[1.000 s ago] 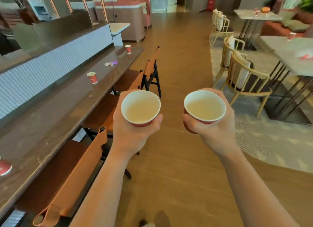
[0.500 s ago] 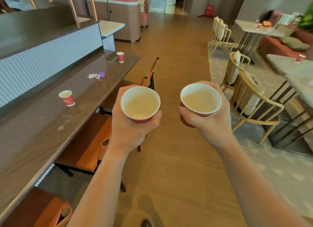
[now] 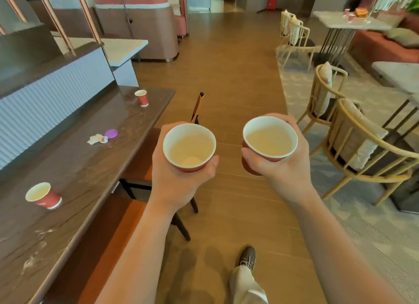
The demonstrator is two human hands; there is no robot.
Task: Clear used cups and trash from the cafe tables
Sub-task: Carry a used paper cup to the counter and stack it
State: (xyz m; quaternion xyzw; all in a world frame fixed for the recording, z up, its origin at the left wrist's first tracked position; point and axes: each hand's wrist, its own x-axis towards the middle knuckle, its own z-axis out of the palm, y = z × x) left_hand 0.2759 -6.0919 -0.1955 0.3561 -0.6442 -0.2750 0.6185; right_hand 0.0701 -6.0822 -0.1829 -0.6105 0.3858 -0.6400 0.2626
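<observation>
My left hand grips a red paper cup with a white inside, held upright over the aisle. My right hand grips a second red paper cup the same way, about a hand's width to the right. On the dark bar counter to my left stand two more red cups, one near and one far. Between them lie a crumpled wrapper and a purple lid.
Orange-brown bar stools line the counter's edge. Rattan chairs and marble tables stand on the carpet at right; the far table carries small red cups. The wooden aisle runs ahead between them. My foot shows below.
I have walked forward along the counter: the cups and trash on it have slid nearer and downward in view. Both hands keep their cups in the same pose.
</observation>
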